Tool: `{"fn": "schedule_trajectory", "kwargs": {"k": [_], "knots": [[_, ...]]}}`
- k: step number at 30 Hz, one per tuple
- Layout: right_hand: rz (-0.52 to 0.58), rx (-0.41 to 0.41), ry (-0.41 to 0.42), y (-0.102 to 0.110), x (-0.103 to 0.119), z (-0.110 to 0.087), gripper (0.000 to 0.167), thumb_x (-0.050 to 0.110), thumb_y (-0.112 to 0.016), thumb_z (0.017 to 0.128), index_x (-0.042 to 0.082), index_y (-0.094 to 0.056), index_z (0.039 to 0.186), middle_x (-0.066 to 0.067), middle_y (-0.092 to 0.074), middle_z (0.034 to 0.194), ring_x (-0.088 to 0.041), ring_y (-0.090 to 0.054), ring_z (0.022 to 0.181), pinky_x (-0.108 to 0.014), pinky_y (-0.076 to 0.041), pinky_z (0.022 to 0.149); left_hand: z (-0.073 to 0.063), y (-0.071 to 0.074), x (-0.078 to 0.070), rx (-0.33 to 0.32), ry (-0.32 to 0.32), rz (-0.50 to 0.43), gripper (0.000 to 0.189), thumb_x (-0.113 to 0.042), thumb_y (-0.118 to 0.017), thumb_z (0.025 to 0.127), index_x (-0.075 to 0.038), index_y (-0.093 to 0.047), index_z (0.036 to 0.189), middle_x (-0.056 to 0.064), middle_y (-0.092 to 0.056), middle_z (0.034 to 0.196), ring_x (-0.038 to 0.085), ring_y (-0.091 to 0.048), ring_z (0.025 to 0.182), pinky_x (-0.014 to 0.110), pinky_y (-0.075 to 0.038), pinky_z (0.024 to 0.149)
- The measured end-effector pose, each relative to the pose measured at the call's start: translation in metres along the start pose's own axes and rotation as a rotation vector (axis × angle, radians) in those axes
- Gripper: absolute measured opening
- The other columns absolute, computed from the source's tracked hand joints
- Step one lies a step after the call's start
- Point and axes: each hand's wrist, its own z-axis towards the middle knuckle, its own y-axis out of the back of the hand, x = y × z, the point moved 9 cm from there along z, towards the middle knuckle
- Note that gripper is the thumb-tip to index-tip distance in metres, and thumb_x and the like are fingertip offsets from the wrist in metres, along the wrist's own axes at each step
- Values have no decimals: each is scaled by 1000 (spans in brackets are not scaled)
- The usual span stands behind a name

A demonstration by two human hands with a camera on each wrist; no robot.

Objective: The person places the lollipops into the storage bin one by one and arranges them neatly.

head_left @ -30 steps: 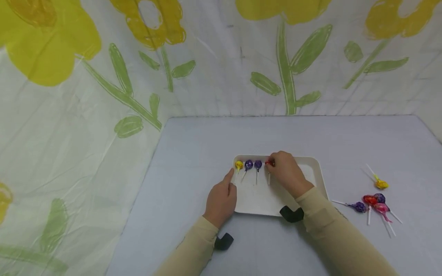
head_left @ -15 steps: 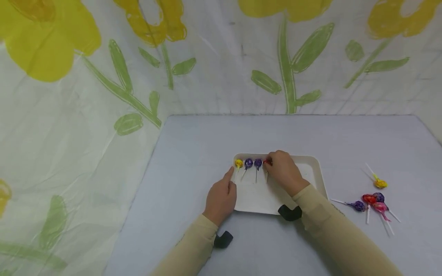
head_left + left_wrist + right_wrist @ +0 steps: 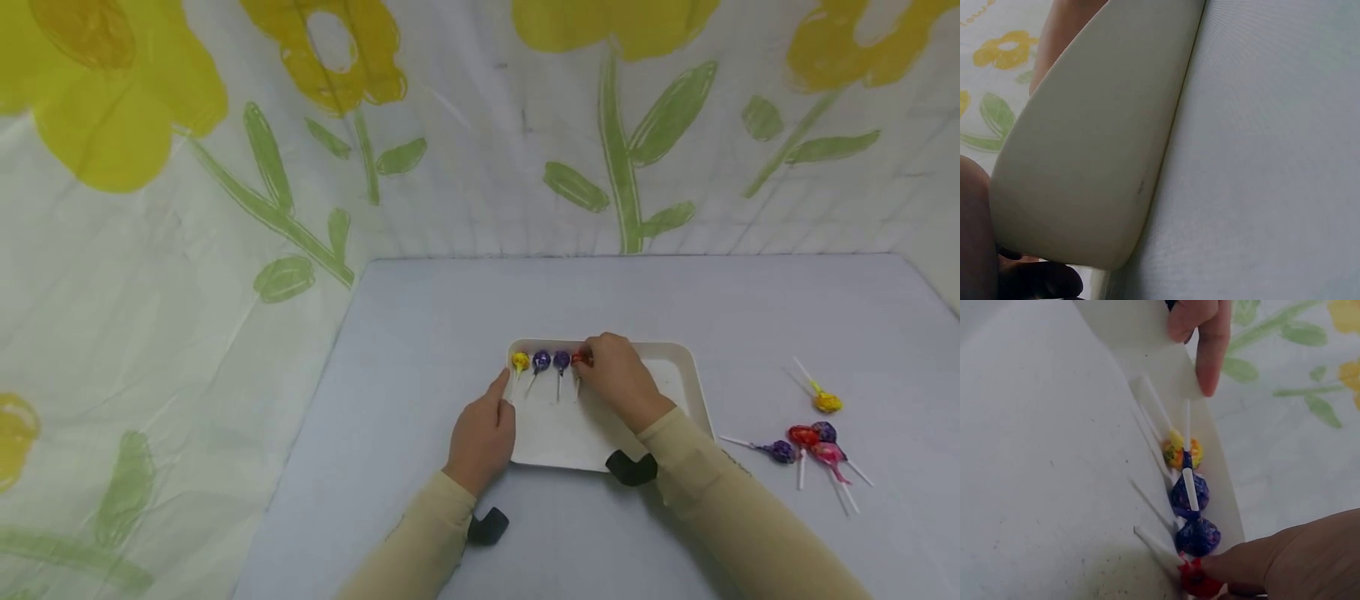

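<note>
My left hand point(image 3: 482, 433) holds the left side of a white tray point(image 3: 558, 437), index finger along the rim and thumb over it. In the left wrist view the tray's outer wall point(image 3: 1085, 144) fills the middle. My right hand point(image 3: 621, 375) pinches a red lollipop point(image 3: 1200, 584) by its wrapped head inside the tray's far edge; its stick points toward me. To its left lie a purple lollipop point(image 3: 561, 360), another purple lollipop point(image 3: 542, 360) and a yellow lollipop point(image 3: 521, 361), heads along the far wall. The red head sits close against the nearest purple one.
Right of the tray, a loose yellow lollipop point(image 3: 827, 402) lies on the pale table point(image 3: 420, 317). Nearer are a purple lollipop point(image 3: 782, 452) and a cluster with a red lollipop point(image 3: 802, 434), a pink lollipop point(image 3: 828, 452) and another purple one. A flowered sheet point(image 3: 465, 167) hangs behind.
My right hand has shifted the red lollipop slightly left, toward the purple ones, and its stick has swung a little left. My left hand keeps its place on the tray.
</note>
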Motion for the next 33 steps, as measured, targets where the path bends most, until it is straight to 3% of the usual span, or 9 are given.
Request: {"fn": "schedule_trajectory", "kwargs": {"k": [5, 11, 14, 15, 19, 24, 33], "knots": [[7, 3, -7, 1, 1, -2, 17, 10, -71, 98, -5, -78, 100, -15, -73, 95, -24, -61, 83, -41, -52, 75, -1, -1, 2, 2, 11, 2, 52, -16, -44, 106, -9, -50, 157, 17, -74, 101, 13, -49, 66, 29, -41, 61], [3, 11, -27, 3, -2, -4, 21, 14, -71, 99, -5, -78, 104, -18, -73, 101, -25, -61, 86, -41, -53, 77, -2, 1, 1, 2, 10, -9, 52, -16, -45, 106, -8, -50, 157, 18, -74, 120, 12, -51, 70, 29, -44, 66], [11, 19, -32, 6, -3, -5, 23, 12, -70, 98, -8, -77, 107, -21, -74, 107, -26, -61, 87, -42, -54, 78, -2, 1, 1, 7, 13, -3, 52, -17, -45, 106, -9, -50, 157, 17, -75, 109, 13, -51, 68, 29, -44, 65], [17, 22, -34, 6, -3, -5, 24, 11, -70, 98, -8, -77, 109, -23, -74, 109, -26, -62, 87, -42, -54, 78, -2, 1, 1, 4, 14, 4, 52, -16, -45, 106, -9, -50, 157, 16, -75, 114, 12, -52, 70, 29, -44, 66], [47, 34, -51, 10, -7, -8, 30, 11, -69, 97, -12, -74, 116, -27, -73, 115, -29, -66, 91, -43, -57, 79, -2, 2, 2, -1, 21, 5, 52, -16, -45, 106, -9, -51, 157, 15, -73, 94, 11, -46, 63, 28, -41, 60], [51, 33, -77, 17, -13, -13, 36, 14, -69, 98, -14, -71, 121, -30, -71, 118, -35, -71, 99, -48, -59, 83, -1, 1, 0, 11, 23, -16, 52, -16, -45, 106, -9, -50, 157, 9, -60, 72, 11, -36, 56, 28, -35, 54], [37, -17, -46, 32, -20, -23, 35, 14, -71, 98, -14, -72, 118, -33, -70, 117, -42, -72, 102, -52, -59, 85, 0, 0, 0, 5, 12, -8, 51, -15, -47, 106, -8, -51, 156, 0, -50, 66, 10, -35, 56, 27, -33, 53]]}}
